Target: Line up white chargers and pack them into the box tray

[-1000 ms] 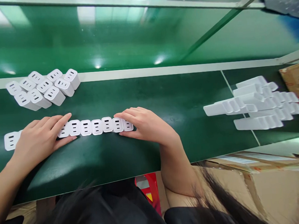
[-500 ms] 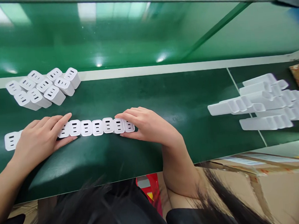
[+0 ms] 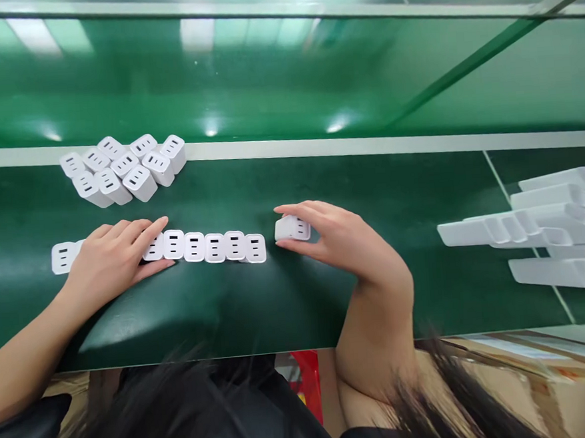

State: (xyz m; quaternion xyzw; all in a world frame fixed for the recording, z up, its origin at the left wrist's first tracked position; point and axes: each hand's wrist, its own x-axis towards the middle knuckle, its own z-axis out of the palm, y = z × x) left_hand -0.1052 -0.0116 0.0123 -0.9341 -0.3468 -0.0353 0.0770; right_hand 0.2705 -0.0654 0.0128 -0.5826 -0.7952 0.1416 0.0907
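Observation:
White chargers with port slots on top stand side by side in a row [image 3: 194, 247] on the green tabletop. My left hand [image 3: 112, 258] lies over the left part of the row, thumb on the near side and fingers on the far side, gripping chargers there and hiding some of them. To the right of the row, my right hand [image 3: 328, 233] pinches a single white charger [image 3: 292, 228] between thumb and fingers. A gap of bare green separates this charger from the row's right end. Its port face is partly covered by my fingers.
A cluster of several more white chargers [image 3: 123, 167] stands at the back left, against a white strip [image 3: 267, 149]. On the right lie several stacked white pieces [image 3: 538, 225]. Cardboard boxes [image 3: 575, 386] are below the table's front edge at right.
My right hand has moved right, away from the row, with the end charger in its grip. My left hand stays on the row. The view has shifted, so the table scene sits differently.

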